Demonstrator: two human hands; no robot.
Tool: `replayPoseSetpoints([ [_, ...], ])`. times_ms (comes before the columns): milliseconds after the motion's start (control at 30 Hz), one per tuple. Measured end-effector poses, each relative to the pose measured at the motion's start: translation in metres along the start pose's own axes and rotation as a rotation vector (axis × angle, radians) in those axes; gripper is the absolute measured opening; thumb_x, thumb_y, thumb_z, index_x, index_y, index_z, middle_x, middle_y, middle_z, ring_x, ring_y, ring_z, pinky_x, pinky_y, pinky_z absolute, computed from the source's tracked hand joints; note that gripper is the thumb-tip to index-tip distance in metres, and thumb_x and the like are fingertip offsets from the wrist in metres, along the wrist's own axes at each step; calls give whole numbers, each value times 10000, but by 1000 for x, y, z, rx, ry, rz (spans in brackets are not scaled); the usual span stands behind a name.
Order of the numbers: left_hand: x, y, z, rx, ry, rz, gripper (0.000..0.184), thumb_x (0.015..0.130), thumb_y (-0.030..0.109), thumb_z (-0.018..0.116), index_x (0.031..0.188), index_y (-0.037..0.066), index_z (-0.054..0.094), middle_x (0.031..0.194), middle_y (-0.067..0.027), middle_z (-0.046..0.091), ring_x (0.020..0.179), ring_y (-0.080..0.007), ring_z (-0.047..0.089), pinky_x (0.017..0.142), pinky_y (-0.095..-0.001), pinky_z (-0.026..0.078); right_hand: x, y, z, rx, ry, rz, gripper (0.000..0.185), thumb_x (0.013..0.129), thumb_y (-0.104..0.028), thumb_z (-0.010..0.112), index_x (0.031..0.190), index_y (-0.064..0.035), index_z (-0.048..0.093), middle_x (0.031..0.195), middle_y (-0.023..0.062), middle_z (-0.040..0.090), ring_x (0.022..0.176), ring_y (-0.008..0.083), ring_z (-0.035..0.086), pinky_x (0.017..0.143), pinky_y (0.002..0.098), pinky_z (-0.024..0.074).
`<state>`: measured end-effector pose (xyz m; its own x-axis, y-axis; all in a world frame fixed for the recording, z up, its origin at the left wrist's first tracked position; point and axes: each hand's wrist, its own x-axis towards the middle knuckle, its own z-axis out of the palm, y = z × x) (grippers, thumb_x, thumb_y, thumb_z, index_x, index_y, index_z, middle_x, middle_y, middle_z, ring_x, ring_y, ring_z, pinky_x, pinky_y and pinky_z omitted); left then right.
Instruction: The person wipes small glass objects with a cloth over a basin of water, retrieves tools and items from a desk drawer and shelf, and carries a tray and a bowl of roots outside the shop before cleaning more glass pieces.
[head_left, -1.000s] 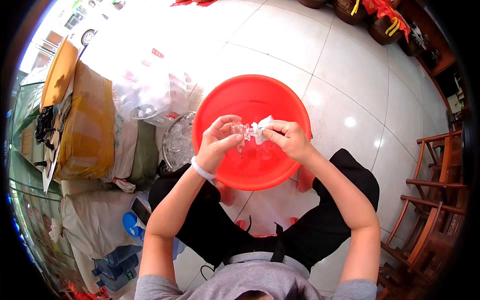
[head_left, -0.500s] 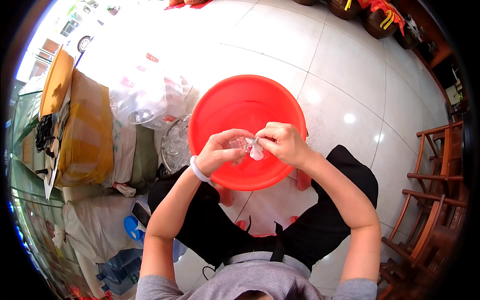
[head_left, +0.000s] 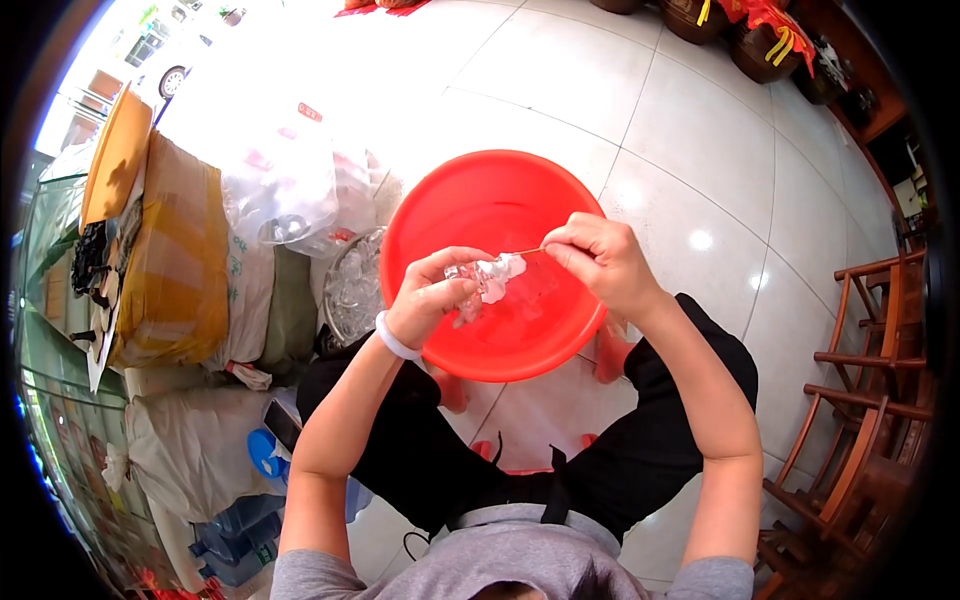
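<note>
Over the red basin [head_left: 500, 185], my left hand [head_left: 432, 295] grips a small clear glass piece [head_left: 465, 272]. A crumpled white tissue [head_left: 498, 278] sits at the right end of the glass; whether it is partly inside is unclear. My right hand [head_left: 598, 258] pinches a thin brown stick [head_left: 527, 251] between thumb and fingers. The stick's left tip reaches the tissue. Faint clear shapes lie in the bottom of the basin, too indistinct to make out.
Left of the basin stands a round container of clear glass pieces [head_left: 355, 290], beside plastic bags [head_left: 290, 195] and a taped box [head_left: 175, 260]. Blue bottles [head_left: 238, 540] lie lower left. Wooden stools [head_left: 850, 440] stand at right, dark jars [head_left: 760, 50] at upper right.
My right hand has moved up and right, away from my left hand, and the thin stick now shows between its fingers and the tissue. The glass remains in my left hand.
</note>
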<state>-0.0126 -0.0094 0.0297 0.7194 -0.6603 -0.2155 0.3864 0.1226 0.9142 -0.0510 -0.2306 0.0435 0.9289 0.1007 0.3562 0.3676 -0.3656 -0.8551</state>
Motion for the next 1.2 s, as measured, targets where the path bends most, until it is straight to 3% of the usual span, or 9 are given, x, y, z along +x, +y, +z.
replayPoseSetpoints([
  [133, 3, -6, -6, -80, -36, -43, 255, 781, 75, 455, 1020, -6, 491, 701, -84, 534, 506, -113, 476, 402, -214, 346, -1, 0, 8, -38, -73, -27, 82, 667, 3, 535, 731, 23, 582, 630, 100, 532, 575, 213, 512, 521, 294, 414],
  [467, 6, -7, -1, -271, -61, -150, 216, 799, 131, 440, 969, 12, 500, 675, -73, 506, 449, -117, 425, 362, -207, 288, -2, -1, 6, -2, -92, -60, 83, 668, 0, 516, 714, 24, 581, 614, 97, 526, 589, 212, 505, 528, 300, 408],
  [533, 6, -9, -2, -229, -36, -134, 324, 775, 263, 472, 966, 2, 500, 691, -87, 528, 413, -116, 395, 359, -205, 274, -1, -2, 3, 10, -83, -6, 76, 665, 2, 517, 708, 18, 578, 606, 92, 514, 588, 208, 499, 523, 300, 402],
  [767, 7, -8, -1, -240, -29, -157, 325, 772, 272, 469, 957, 7, 505, 682, -88, 537, 409, -113, 394, 354, -199, 276, -3, 3, 8, -40, -132, -79, 69, 662, 1, 522, 704, 7, 577, 595, 85, 492, 580, 204, 486, 515, 302, 396],
  [833, 6, -8, -4, -336, -96, -163, 248, 801, 151, 380, 960, 3, 502, 721, -114, 542, 413, -115, 395, 351, -198, 267, -4, 4, 10, -44, -126, -91, 67, 658, 2, 523, 700, 5, 575, 594, 86, 492, 576, 205, 485, 515, 306, 396],
  [867, 6, -7, -4, -337, -95, -162, 248, 801, 151, 380, 960, 3, 502, 721, -114, 542, 413, -115, 395, 351, -198, 267, -4, 3, 11, -44, -127, -92, 67, 658, 2, 523, 700, 5, 575, 594, 86, 492, 576, 205, 485, 515, 306, 396],
  [933, 6, -6, -2, -248, -99, -176, 332, 780, 285, 458, 951, 5, 508, 686, -83, 537, 397, -99, 378, 339, -188, 251, -4, 2, 14, -20, -132, -84, 55, 656, -8, 525, 688, 1, 570, 589, 88, 486, 572, 209, 483, 514, 310, 397],
  [1067, 6, -8, 1, -164, -93, -175, 345, 791, 306, 455, 948, 4, 508, 680, -74, 529, 393, -90, 363, 329, -187, 232, -6, 7, 21, -39, -162, -161, 48, 680, 22, 548, 720, 11, 573, 595, 71, 476, 553, 182, 460, 491, 279, 372],
  [1200, 6, -8, 3, -117, -69, -234, 336, 836, 307, 416, 940, 2, 510, 668, -66, 520, 387, -78, 351, 323, -178, 214, -10, 11, 30, -33, -167, -181, 33, 671, -10, 539, 689, 4, 563, 588, 84, 477, 572, 215, 477, 508, 310, 392],
])
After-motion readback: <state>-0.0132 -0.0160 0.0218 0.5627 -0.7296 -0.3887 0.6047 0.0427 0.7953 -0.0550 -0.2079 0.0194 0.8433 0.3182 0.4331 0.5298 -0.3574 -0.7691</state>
